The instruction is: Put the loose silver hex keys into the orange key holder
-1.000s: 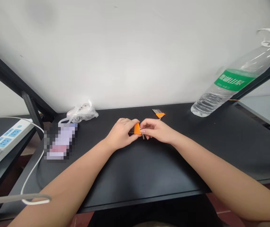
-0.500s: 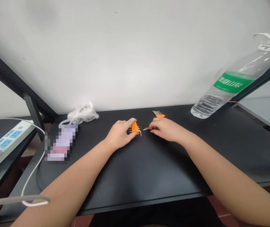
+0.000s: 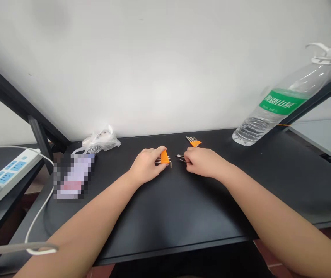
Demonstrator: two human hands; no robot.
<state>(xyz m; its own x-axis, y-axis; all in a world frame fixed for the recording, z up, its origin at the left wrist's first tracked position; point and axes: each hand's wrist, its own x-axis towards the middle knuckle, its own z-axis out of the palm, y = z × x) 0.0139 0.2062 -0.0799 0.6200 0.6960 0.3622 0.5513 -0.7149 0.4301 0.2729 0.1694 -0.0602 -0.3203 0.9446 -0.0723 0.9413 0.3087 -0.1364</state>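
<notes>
My left hand point(image 3: 145, 166) is closed on an orange hex key holder point(image 3: 164, 156), thumb on one side and fingers on the other. A few metal keys sit in it, and one bent end sticks out toward the right. Just to the right, my right hand point(image 3: 202, 161) pinches some loose hex keys point(image 3: 180, 156) whose thin ends point left at the holder, a small gap apart. Its fingers hide the rest of these keys. Behind the right hand lies a second orange holder point(image 3: 195, 144) with several hex keys in a row, partly covered by the hand.
On the black table point(image 3: 165, 216), a clear plastic bag point(image 3: 103, 141) and a blurred-out phone point(image 3: 75, 175) lie at left. A water bottle point(image 3: 281, 102) with a green label stands back right. A white cable point(image 3: 39, 216) hangs beside a power strip point(image 3: 9, 172) at far left.
My right hand has curled more around the loose hex keys, and their ends now fan apart a little. My left hand and its holder stay nearly in place. The view has shifted slightly.
</notes>
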